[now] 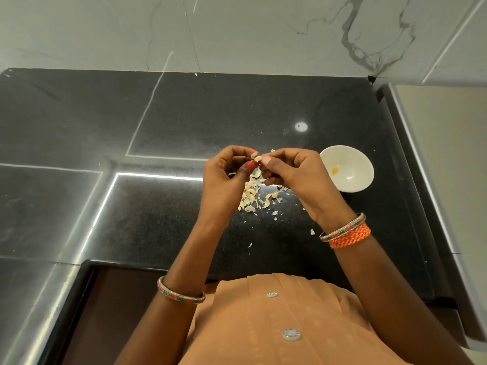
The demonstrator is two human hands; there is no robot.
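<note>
Head view. A small pale clove [258, 158], taken to be garlic, is held raised above the black countertop [184, 114], between the two hands and clear of the surface. It is pinched on one side by the fingertips of the left hand [224, 175], with the red-nailed thumb set beneath it. On the other side it is pinched by thumb and forefinger of the right hand [295, 172]. The remaining fingers of both hands are curled in. Both grips are thus closed on the clove, and neither hand is free. The two-sided pinch is judged to serve peeling: one hand steadies while the other's nails pull at the skin. Which hand pulls cannot be told.

A heap of skins [250, 196] is seen on the countertop directly beneath the hands, partly hidden by them. The clove is presumably worked over this spot so that the waste drops in one place. A few stray flakes lie nearer the counter edge.

A white bowl [365, 164] is stood just right of the right hand, apart from the heap and within easy reach. It is judged to be the receptacle for peeled cloves. Only a small yellow fragment [335, 171] is seen in it, and what it is cannot be told.
</note>
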